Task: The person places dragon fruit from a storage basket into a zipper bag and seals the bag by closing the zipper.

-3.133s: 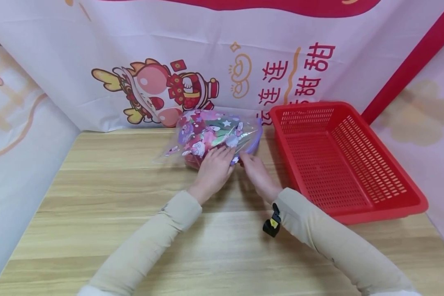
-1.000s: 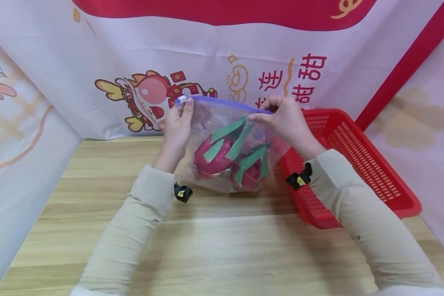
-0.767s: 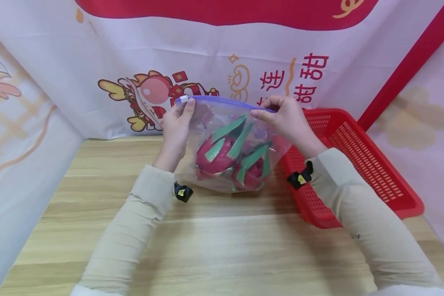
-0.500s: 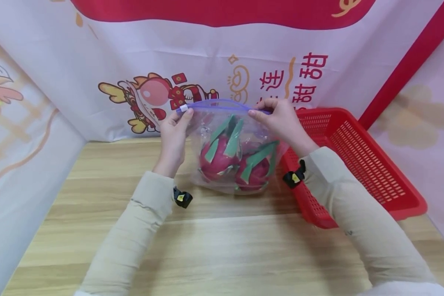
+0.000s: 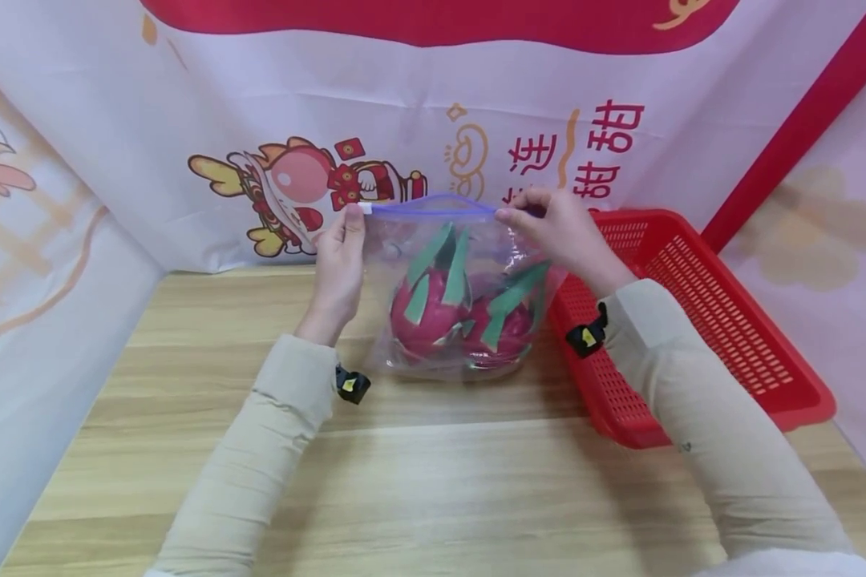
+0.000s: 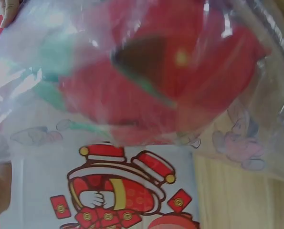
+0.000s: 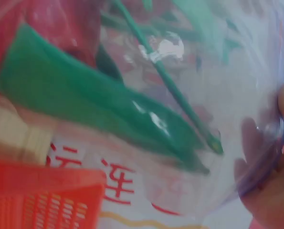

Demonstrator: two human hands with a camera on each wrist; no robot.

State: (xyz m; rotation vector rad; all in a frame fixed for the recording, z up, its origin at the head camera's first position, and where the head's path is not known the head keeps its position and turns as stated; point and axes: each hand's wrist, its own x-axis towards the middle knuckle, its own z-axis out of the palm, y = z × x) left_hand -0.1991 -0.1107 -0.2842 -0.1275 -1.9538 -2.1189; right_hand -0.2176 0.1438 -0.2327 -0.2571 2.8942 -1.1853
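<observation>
Since the earliest frame, we are seeing the clear zip bag point(image 5: 476, 248) change from lying at the back of the table point(image 5: 433, 497) to hanging upright by its top between the two hands. The dragon fruits, a left one point(image 5: 430, 308) and a right one point(image 5: 501, 324), are now sitting side by side in the bottom of the bag, their green leaves pointing up. We are finding the left hand point(image 5: 341, 260) pinching one end of the purple zip strip point(image 5: 433, 207) beside the white slider point(image 5: 365, 207), while the right hand point(image 5: 559, 232) is pinching the strip toward the other end. The hands are staying well apart, and between them the bag's mouth is bowing into a narrow gap. We are not managing to tell whether its bottom is touching the table. The red plastic basket point(image 5: 736, 328) is resting on the table just right of the bag, with the right forearm passing in front of it. Behind, we are seeing a white backdrop cloth point(image 5: 404, 72) showing a cartoon dragon point(image 5: 299, 188).
</observation>
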